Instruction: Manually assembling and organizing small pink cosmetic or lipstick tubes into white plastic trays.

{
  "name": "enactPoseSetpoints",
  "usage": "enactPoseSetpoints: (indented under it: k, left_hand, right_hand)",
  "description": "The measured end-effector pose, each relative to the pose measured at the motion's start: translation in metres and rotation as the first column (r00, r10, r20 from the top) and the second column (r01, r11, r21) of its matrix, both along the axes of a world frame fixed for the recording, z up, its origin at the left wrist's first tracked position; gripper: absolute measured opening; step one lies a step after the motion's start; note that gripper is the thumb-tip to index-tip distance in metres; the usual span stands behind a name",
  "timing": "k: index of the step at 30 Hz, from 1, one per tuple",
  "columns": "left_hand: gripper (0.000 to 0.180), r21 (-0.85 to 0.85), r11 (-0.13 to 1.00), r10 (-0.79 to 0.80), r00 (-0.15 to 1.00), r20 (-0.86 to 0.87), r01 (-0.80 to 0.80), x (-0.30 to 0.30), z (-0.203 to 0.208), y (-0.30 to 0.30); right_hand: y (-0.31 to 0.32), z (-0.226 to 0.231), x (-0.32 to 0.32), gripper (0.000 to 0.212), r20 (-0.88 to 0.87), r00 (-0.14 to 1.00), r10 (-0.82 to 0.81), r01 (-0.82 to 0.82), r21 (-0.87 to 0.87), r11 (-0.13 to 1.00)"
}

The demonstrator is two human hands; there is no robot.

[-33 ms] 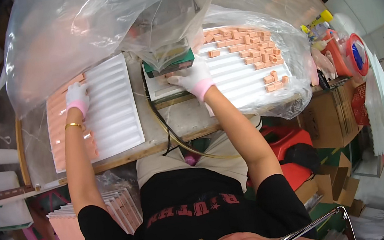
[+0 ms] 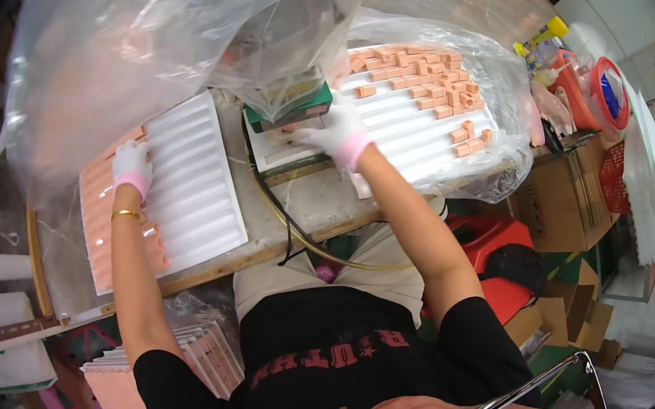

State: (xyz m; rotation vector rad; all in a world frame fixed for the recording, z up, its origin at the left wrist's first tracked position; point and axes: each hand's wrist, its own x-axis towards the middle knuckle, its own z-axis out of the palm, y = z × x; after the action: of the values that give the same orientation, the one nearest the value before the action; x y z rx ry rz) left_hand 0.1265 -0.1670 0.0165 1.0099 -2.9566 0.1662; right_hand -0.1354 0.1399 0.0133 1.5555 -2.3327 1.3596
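Note:
My left hand [image 2: 132,162], in a white glove with a pink cuff, rests over peach-coloured pieces [image 2: 100,211] on the left white ribbed tray [image 2: 194,181]. Its fingers look slightly apart, though their tips are hard to make out. Beside a green-edged block [image 2: 293,110], my right hand [image 2: 338,132] is gloved the same way. Its thumb side points left below the block and other fingers reach forward, spread apart. Clear plastic sheeting partly covers them. Small peach-coloured blocks [image 2: 433,93] with holes lie on the right white ribbed tray [image 2: 406,139].
Clear plastic sheeting [image 2: 114,59] hangs over the far side of the bench. A dark cable and a yellowish hose [image 2: 289,227] run over the front edge. Stacked trays [image 2: 205,347] stand below at left; a red stool [image 2: 499,231] and cardboard boxes [image 2: 567,208] are at right.
My right hand has shifted slightly right, with its fingers more spread. My left hand and the pieces on both trays look the same.

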Motion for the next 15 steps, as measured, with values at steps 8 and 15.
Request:
enactPoseSetpoints:
  k: [8,15]
  left_hand:
    - [0.026,-0.029,0.999,-0.036,0.998,-0.053,0.034,-0.005,0.003,-0.004]
    - [0.030,0.332,0.921,0.050,0.781,-0.623,0.205,-0.025,0.008,0.048]
  right_hand:
    - [0.054,-0.003,-0.102,0.035,-0.433,0.888,-0.156,0.329,0.361,0.873]
    - [0.043,0.007,-0.096,0.040,-0.531,0.847,-0.016,0.373,0.573,0.729]
